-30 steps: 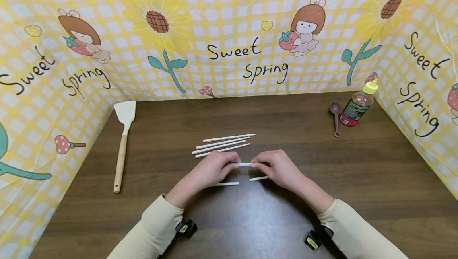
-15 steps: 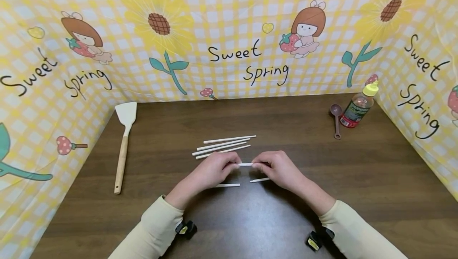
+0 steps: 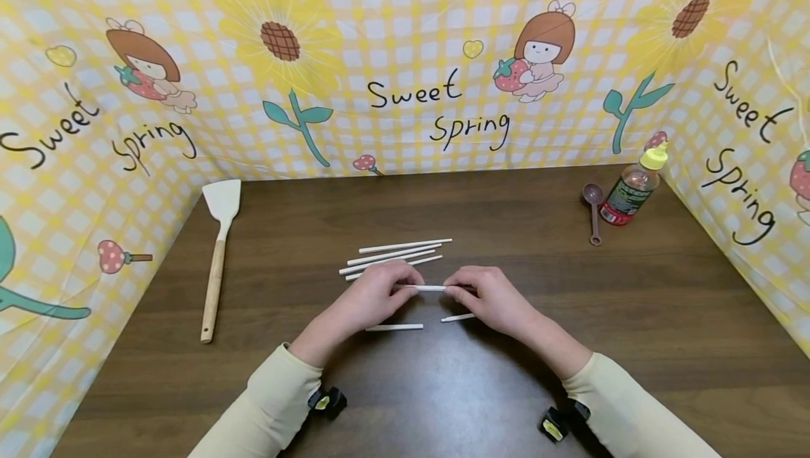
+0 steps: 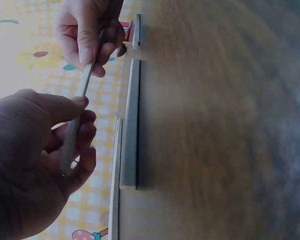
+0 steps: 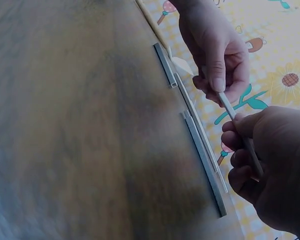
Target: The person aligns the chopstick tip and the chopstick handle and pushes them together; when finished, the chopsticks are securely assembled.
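My left hand (image 3: 380,295) and right hand (image 3: 490,297) pinch a thin white rod (image 3: 432,288) between thumbs and fingers, one hand near each end. A short middle stretch of the rod shows between them. In the left wrist view the held rod (image 4: 85,82) runs across my left palm, its near end by the curled fingers. The right wrist view shows the same rod (image 5: 230,106) held above the table. Below the hands lie two more white rods: a left one (image 3: 399,327) with a hollow end, and a right one (image 3: 457,318) with a narrower tip, partly hidden by my right hand.
Several similar white rods (image 3: 405,245) lie behind my left hand. A spatula (image 3: 217,268) with a wooden handle lies at the left. At the back right are a brown measuring spoon (image 3: 593,212) and a yellow-capped bottle (image 3: 631,191). Patterned cloth (image 3: 405,43) walls the table on three sides.
My left hand has shifted slightly left and away from me, exposing a bit more of the rod on the table below it. My right hand stays nearly still; both still hold the rod.
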`<action>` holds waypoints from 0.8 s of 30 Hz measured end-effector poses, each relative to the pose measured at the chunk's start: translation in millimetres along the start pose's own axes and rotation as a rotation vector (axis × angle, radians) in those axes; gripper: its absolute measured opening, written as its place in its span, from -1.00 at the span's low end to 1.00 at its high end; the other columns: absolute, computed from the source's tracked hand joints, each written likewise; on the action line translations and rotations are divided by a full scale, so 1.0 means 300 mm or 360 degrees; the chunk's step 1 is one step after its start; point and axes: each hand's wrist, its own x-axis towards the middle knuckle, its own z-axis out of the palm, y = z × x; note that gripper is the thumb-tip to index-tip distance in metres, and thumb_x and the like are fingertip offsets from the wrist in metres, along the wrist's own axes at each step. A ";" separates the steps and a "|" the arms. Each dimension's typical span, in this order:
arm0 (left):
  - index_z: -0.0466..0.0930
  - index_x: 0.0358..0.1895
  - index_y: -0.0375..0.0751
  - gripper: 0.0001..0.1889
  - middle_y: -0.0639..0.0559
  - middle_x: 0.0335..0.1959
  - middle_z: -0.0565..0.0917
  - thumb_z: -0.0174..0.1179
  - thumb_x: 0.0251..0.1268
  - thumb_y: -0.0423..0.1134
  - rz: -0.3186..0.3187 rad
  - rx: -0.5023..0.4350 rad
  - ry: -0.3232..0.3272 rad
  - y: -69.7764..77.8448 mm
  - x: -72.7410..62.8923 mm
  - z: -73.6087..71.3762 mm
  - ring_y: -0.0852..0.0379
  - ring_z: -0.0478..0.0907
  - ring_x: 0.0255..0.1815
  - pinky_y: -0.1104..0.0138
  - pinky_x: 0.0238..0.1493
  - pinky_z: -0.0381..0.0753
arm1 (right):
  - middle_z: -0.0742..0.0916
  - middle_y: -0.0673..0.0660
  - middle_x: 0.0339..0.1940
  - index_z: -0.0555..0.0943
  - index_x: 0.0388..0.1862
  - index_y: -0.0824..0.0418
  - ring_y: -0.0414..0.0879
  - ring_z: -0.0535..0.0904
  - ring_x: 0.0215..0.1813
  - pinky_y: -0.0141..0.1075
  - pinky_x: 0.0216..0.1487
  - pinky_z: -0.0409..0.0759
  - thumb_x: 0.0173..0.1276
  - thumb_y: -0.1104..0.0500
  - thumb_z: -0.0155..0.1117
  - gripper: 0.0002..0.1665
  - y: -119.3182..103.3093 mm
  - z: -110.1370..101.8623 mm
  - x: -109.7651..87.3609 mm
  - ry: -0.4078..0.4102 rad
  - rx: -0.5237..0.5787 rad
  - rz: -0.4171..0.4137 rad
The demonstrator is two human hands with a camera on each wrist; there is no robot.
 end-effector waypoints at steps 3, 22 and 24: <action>0.73 -0.22 -0.10 -0.98 0.21 -0.33 0.61 0.33 0.37 -0.30 0.0010 0.0059 0.0014 -0.003 -0.002 -0.001 0.25 0.51 -0.31 0.29 -0.18 0.54 | 0.73 -0.09 -0.31 0.76 -0.21 0.18 -0.26 0.59 -0.28 -0.29 -0.19 0.58 0.40 0.25 0.37 -0.94 0.006 0.003 0.000 -0.0025 -0.0010 -0.0001; 0.72 -0.34 -0.11 -0.94 0.15 -0.36 0.66 0.40 0.23 -0.35 -0.0223 0.0274 0.0099 -0.084 -0.011 -0.020 0.14 0.59 -0.27 0.20 -0.11 0.57 | 0.67 0.02 -0.10 0.74 -0.17 0.22 -0.03 0.59 0.04 -0.09 0.12 0.51 0.34 0.32 0.39 -0.89 0.006 -0.006 -0.001 0.0340 -0.0056 0.0234; 0.72 -0.35 -0.08 -0.92 0.14 -0.36 0.66 0.42 0.20 -0.35 -0.0271 0.0341 0.0126 -0.086 -0.015 -0.024 0.13 0.60 -0.28 0.13 -0.11 0.56 | 0.67 0.01 -0.11 0.74 -0.18 0.21 -0.06 0.60 0.02 -0.11 0.12 0.51 0.34 0.33 0.39 -0.90 0.006 -0.007 0.001 0.0356 -0.0028 0.0239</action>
